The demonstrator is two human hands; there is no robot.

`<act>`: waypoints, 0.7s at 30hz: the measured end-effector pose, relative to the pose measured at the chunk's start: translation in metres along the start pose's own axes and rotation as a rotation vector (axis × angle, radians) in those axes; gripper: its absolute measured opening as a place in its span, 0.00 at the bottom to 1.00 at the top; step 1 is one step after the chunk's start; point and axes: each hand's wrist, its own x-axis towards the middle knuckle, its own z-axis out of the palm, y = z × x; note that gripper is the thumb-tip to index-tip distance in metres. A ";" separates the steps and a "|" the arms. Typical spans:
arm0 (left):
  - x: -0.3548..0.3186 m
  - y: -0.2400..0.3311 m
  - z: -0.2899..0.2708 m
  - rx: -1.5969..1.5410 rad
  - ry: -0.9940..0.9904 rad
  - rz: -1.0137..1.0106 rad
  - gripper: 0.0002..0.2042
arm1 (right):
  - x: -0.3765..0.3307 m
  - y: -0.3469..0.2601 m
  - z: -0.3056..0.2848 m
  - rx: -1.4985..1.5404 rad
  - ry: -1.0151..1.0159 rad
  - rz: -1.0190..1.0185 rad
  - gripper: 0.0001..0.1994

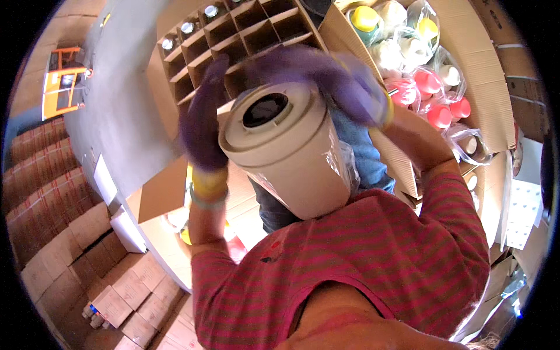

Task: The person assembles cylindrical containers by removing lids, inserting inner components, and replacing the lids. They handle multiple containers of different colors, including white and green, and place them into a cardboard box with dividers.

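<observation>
A beige cylindrical container (303, 169), with a ringed top and a dark round centre, stands tilted against my striped shirt. Along its left side is my left hand (204, 119), in a purple glove with a yellow cuff, its fingers stretched out and apart from the thumb. My right hand (326, 79), gloved alike, reaches across behind the container's top. Motion smears its fingers, and whether it grips anything is unclear. Beyond both hands lies a cardboard box with dividers (233, 44). White-capped bottles (187, 27) fill several of its far-left cells; other cells show no bottle.
At the right, an open carton (475, 70) holds plastic-wrapped bottles (429, 81) with yellow, white and red tops. Another opened carton with a raised flap (163, 189) sits at my left. Stacked cartons (131, 286) and an orange trolley (63, 84) are farther left.
</observation>
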 end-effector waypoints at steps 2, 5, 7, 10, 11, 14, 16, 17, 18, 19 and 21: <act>0.002 0.010 0.000 -0.005 0.007 0.005 0.31 | 0.008 0.006 -0.004 0.186 0.100 0.394 0.24; -0.006 -0.001 -0.003 -0.017 -0.002 0.014 0.32 | 0.036 -0.014 -0.013 -0.315 -0.517 -0.463 0.26; -0.007 0.000 0.000 -0.036 0.001 0.005 0.32 | -0.010 -0.020 0.017 0.076 0.155 0.408 0.25; -0.007 0.001 0.003 -0.045 0.025 0.034 0.33 | 0.009 -0.005 0.006 0.133 0.180 0.327 0.18; -0.015 -0.001 0.005 -0.041 0.031 0.027 0.33 | 0.010 -0.004 0.008 -0.046 0.011 0.113 0.18; -0.011 -0.004 -0.004 -0.087 0.014 -0.014 0.34 | 0.015 -0.019 0.001 -0.230 -0.144 -0.266 0.20; -0.002 0.034 0.000 -0.191 0.049 -0.061 0.35 | 0.002 0.000 -0.004 -0.078 -0.001 0.089 0.25; 0.004 0.044 0.004 -0.209 0.045 -0.050 0.35 | -0.008 0.016 -0.007 0.069 0.131 0.338 0.27; 0.005 0.031 0.005 -0.186 0.034 -0.012 0.35 | -0.024 0.021 -0.010 -0.056 0.073 0.246 0.27; 0.000 0.017 0.003 -0.151 0.036 0.002 0.36 | -0.038 0.029 -0.012 -0.151 0.020 0.135 0.27; -0.010 -0.007 0.001 -0.157 0.043 -0.038 0.37 | 0.016 0.008 -0.006 -0.213 -0.258 -0.200 0.30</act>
